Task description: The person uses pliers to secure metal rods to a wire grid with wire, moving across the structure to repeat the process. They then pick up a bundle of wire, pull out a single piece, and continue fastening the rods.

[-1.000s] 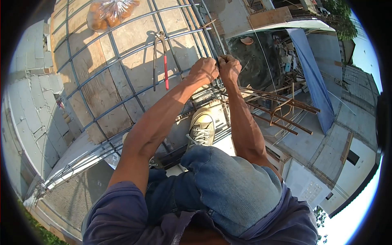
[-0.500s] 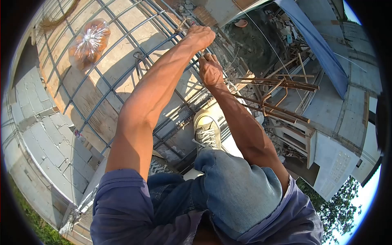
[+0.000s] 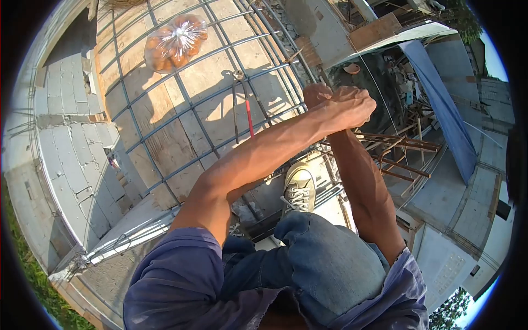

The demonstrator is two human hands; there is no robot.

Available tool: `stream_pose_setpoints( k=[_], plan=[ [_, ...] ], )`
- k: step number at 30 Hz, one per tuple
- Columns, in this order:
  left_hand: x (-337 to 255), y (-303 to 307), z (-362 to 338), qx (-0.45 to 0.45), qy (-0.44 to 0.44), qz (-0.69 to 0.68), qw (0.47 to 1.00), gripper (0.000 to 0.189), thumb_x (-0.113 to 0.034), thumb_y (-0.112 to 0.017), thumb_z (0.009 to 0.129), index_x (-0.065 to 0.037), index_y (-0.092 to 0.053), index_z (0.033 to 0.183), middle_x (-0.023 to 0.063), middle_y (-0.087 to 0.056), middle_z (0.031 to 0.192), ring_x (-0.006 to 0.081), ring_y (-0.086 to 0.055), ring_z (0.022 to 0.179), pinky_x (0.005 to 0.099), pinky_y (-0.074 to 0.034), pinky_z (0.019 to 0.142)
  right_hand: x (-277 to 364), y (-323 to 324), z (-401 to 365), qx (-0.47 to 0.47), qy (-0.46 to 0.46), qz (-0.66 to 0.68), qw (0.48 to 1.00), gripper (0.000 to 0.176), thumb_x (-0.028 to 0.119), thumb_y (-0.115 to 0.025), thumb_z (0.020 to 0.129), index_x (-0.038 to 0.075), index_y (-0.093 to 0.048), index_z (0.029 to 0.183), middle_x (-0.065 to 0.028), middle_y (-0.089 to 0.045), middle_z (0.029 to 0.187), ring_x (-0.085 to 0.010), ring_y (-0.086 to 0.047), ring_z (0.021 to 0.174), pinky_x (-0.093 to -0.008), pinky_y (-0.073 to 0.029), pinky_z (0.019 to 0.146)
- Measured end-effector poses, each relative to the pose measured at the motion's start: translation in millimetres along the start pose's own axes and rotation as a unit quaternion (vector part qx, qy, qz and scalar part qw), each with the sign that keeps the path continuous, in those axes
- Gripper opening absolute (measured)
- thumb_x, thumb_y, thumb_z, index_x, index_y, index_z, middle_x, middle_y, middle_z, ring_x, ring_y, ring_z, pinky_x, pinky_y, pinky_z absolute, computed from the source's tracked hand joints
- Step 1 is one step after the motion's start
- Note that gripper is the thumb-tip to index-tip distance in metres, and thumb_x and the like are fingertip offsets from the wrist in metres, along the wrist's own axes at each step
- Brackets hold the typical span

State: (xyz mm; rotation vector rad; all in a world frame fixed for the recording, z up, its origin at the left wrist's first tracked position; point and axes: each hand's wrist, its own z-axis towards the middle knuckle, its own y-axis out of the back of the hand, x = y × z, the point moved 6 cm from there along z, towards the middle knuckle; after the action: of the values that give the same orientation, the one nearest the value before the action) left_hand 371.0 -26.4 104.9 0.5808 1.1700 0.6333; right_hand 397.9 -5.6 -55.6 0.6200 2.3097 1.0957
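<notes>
My left hand [image 3: 353, 108] is closed, reaching across over my right wrist. Just beyond it, to its left, is my right hand [image 3: 317, 95], also closed and partly covered by the left. Whatever the fingers of either hand grip is hidden. Both hands are over the edge of the steel rebar grid [image 3: 190, 105], by the bundled bars along its right side. A pair of pincers [image 3: 248, 116] with one red handle rests on the grid, left of my hands. My shoe [image 3: 300, 187] stands below them.
A clear plastic bag of orange-brown contents [image 3: 176, 45] lies on the grid, over plywood boards [image 3: 165, 104]. Rusty bars [image 3: 404, 144] stick out to the right, near a blue tarp [image 3: 440, 104]. A grey block wall [image 3: 77, 165] runs down the left.
My hands have gone from side by side to crossed, the left now over the right wrist. The view has shifted, and the pincers show more fully.
</notes>
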Motion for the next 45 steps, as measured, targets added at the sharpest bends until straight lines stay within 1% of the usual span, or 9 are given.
stream_pose_setpoints(
  k=[2,9,12,14,18,23,30,39,45],
  plan=[
    [-13.7,13.7,-15.5,0.049,0.0,-0.083,0.995,0.018,-0.02,-0.066,0.082,-0.003,-0.067,0.09,0.0157,-0.067,0.082,0.0359,-0.066,0.08,0.0462,-0.049,0.072,-37.3,-34.0,10.5,-0.196,0.122,0.675,0.701,0.01,0.013,-0.061,0.083,0.006,-0.061,0.075,-0.0047,-0.053,0.062,-0.0198,-0.057,0.059,-0.0313,-0.05,0.06],
    [-34.7,54.2,-65.7,-0.005,0.044,-0.146,0.988,0.021,-0.028,-0.067,0.082,-0.008,-0.071,0.089,0.0152,-0.068,0.074,0.03,-0.066,0.074,0.0426,-0.043,0.073,-38.7,-27.9,15.0,-0.175,-0.078,0.241,0.951,0.015,0.018,-0.061,0.084,0.007,-0.069,0.09,-0.0197,-0.068,0.092,-0.0339,-0.068,0.091,-0.0439,-0.055,0.07],
    [-42.2,71.4,-83.8,-0.063,0.005,-0.171,0.983,0.015,-0.019,-0.07,0.079,-0.005,-0.071,0.085,0.0168,-0.067,0.072,0.0324,-0.066,0.069,0.0411,-0.049,0.069,-70.7,-32.1,6.5,-0.128,-0.26,0.319,0.902,0.027,0.026,-0.049,0.09,0.006,-0.067,0.083,-0.0084,-0.069,0.089,-0.0182,-0.064,0.081,-0.0325,-0.048,0.075],
    [-39.8,73.5,-95.6,-0.041,0.063,-0.256,0.964,0.025,-0.027,-0.067,0.086,-0.006,-0.071,0.098,0.0123,-0.065,0.078,0.0309,-0.052,0.08,0.0417,-0.041,0.078,-59.7,-34.0,-22.1,0.24,-0.071,0.727,0.639,0.023,0.028,-0.073,0.078,0.005,-0.068,0.079,-0.0106,-0.068,0.078,-0.0237,-0.06,0.061,-0.0331,-0.048,0.058],
    [40.7,80.4,-136.0,-0.224,0.232,-0.234,0.917,0.019,-0.014,-0.062,0.086,0.0,-0.066,0.098,0.0169,-0.069,0.08,0.0218,-0.067,0.071,0.0343,-0.051,0.064,-42.4,-24.2,-9.4,-0.088,-0.168,0.165,0.968,0.031,0.03,-0.072,0.076,0.001,-0.065,0.086,-0.0115,-0.062,0.075,-0.0272,-0.064,0.089,-0.038,-0.052,0.072],
    [165.2,64.5,-231.0,-0.25,0.475,0.057,0.842,0.036,-0.019,-0.067,0.083,0.0,-0.057,0.111,0.0226,-0.063,0.098,0.038,-0.061,0.095,0.0431,-0.051,0.08,40.0,38.5,-86.9,-0.363,0.035,0.294,0.883,0.04,0.025,-0.066,0.082,0.004,-0.048,0.111,-0.0223,-0.048,0.109,-0.0409,-0.053,0.098,-0.0492,-0.047,0.082],
    [229.9,-15.3,-252.9,-0.204,0.589,-0.31,0.718,0.029,-0.016,-0.06,0.087,0.004,-0.057,0.108,0.0212,-0.066,0.097,0.0318,-0.067,0.085,0.0418,-0.055,0.075,138.7,0.0,-99.4,-0.101,0.12,0.355,0.922,0.072,0.041,-0.07,0.079,0.002,-0.036,0.129,-0.0285,-0.046,0.122,-0.0441,-0.046,0.116,-0.0513,-0.042,0.096],
    [74.5,108.0,-117.5,-0.265,0.257,-0.571,0.733,0.049,-0.045,-0.055,0.094,0.002,-0.062,0.106,0.0121,-0.068,0.095,0.0209,-0.068,0.091,0.0309,-0.054,0.077,-11.9,149.8,-177.1,-0.272,0.101,0.493,0.82,0.026,0.009,-0.051,0.09,-0.002,-0.047,0.113,-0.0162,-0.065,0.09,-0.0232,-0.066,0.077,-0.0353,-0.052,0.066],
    [101.9,-43.4,-125.8,-0.26,0.484,-0.441,0.71,0.036,-0.028,-0.061,0.092,0.004,-0.057,0.107,0.0141,-0.067,0.088,0.0203,-0.067,0.068,0.0315,-0.055,0.056,-122.5,250.4,-276.0,-0.236,0.075,0.502,0.829,0.033,0.029,-0.056,0.096,0.006,-0.053,0.118,-0.0067,-0.056,0.107,-0.0136,-0.065,0.081,-0.0314,-0.058,0.068]
  ],
)
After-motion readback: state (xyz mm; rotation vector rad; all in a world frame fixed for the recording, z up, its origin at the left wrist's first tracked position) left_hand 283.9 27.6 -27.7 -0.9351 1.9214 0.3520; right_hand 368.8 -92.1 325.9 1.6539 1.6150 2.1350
